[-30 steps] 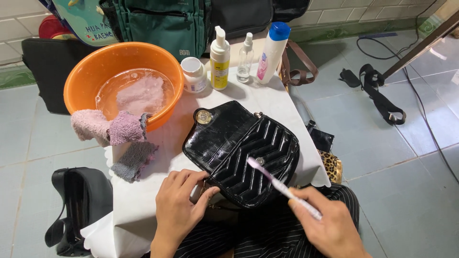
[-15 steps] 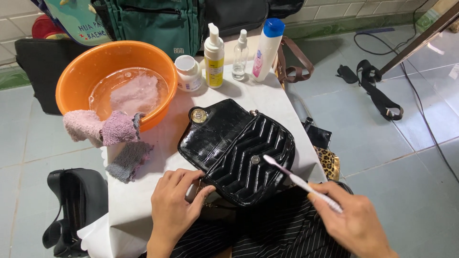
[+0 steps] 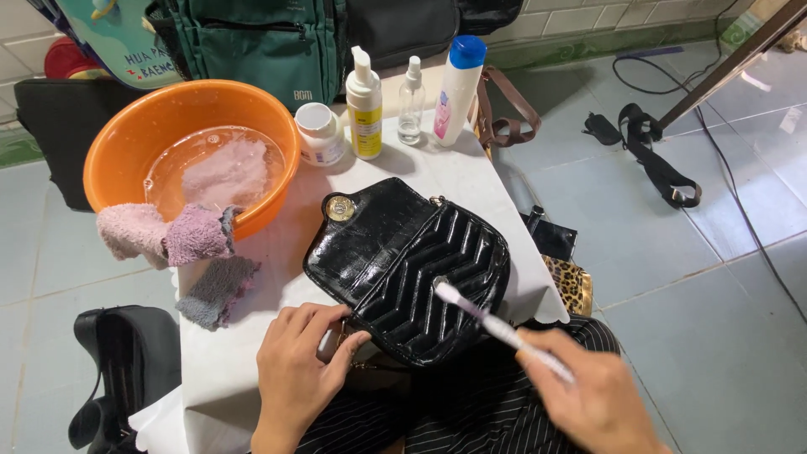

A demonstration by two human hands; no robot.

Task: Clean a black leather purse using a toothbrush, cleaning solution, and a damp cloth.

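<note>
The black quilted handbag (image 3: 409,269) lies flat on the white-covered desk (image 3: 227,361), flap side up. The left hand (image 3: 298,374) grips the handbag's near left edge, fingers curled onto it. The right hand (image 3: 598,397) is closed around a toothbrush (image 3: 496,326); the brush head rests on the quilted flap. An orange basin (image 3: 189,151) holding water and a cloth stands at the desk's far left, bottles beside it.
</note>
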